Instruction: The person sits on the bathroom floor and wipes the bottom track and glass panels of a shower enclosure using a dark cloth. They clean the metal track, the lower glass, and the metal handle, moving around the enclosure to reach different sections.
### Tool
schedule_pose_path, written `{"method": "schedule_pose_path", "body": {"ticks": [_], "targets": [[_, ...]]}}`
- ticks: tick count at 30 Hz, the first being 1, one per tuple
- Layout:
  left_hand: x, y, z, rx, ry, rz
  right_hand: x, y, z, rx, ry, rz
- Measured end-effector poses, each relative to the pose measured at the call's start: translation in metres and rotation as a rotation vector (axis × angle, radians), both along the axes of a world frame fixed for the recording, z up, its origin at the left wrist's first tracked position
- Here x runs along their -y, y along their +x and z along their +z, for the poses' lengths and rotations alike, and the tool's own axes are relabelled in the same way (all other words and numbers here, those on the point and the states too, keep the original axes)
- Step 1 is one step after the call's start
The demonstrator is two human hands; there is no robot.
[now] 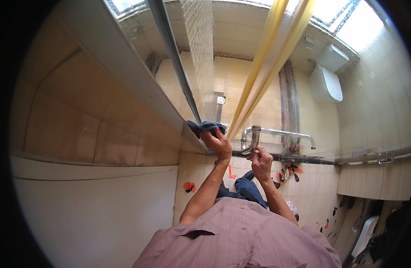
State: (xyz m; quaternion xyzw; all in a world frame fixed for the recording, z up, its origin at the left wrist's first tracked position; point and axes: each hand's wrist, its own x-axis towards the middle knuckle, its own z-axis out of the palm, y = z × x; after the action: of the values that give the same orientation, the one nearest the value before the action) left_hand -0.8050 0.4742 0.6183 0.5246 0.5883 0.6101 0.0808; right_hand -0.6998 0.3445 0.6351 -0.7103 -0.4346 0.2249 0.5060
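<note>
My left hand [218,144] presses a dark blue cloth [210,127] near the lower end of a metal frame strip [174,55], beside the wall edge. My right hand [261,162] has its fingers on the underside of a chrome P-trap drain pipe [250,144]. The trap stands upright in front of me, with its long bent outlet arm [286,132] reaching to the right. Yellow-edged strips [259,72] run down between the two hands.
A glass panel separates me from a room with a white toilet [326,83] and a floor drain [221,100]. Red and black scraps [289,172] litter the tiled floor by my feet. A white panel [91,207] stands at the left. Dark items and a white object [365,236] lie at the lower right.
</note>
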Motion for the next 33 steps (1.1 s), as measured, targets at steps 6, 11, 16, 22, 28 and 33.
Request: {"method": "schedule_pose_path", "body": {"ticks": [6,11,16,22,28,33], "targets": [[-0.004,0.002,-0.079,0.317,-0.32,-0.047,0.004,0.004,0.005,0.036,-0.067,0.04],[-0.026,-0.004,-0.175,0.993,-0.721,0.006,0.001,0.004,-0.005,0.035,-0.078,0.103],[-0.048,-0.02,-0.195,1.703,-1.115,-0.257,0.0,0.005,-0.008,0.043,-0.112,0.109],[-0.026,-0.033,-0.164,1.6,-1.093,-0.441,-0.007,0.009,-0.039,0.136,-0.094,0.189],[-0.002,-0.041,-0.071,1.634,-0.88,-0.593,-0.009,0.008,-0.06,0.067,-0.15,0.131],[0.002,-0.063,-0.052,1.43,-0.692,-1.003,-0.007,-0.002,-0.06,0.156,-0.031,0.074]]}}
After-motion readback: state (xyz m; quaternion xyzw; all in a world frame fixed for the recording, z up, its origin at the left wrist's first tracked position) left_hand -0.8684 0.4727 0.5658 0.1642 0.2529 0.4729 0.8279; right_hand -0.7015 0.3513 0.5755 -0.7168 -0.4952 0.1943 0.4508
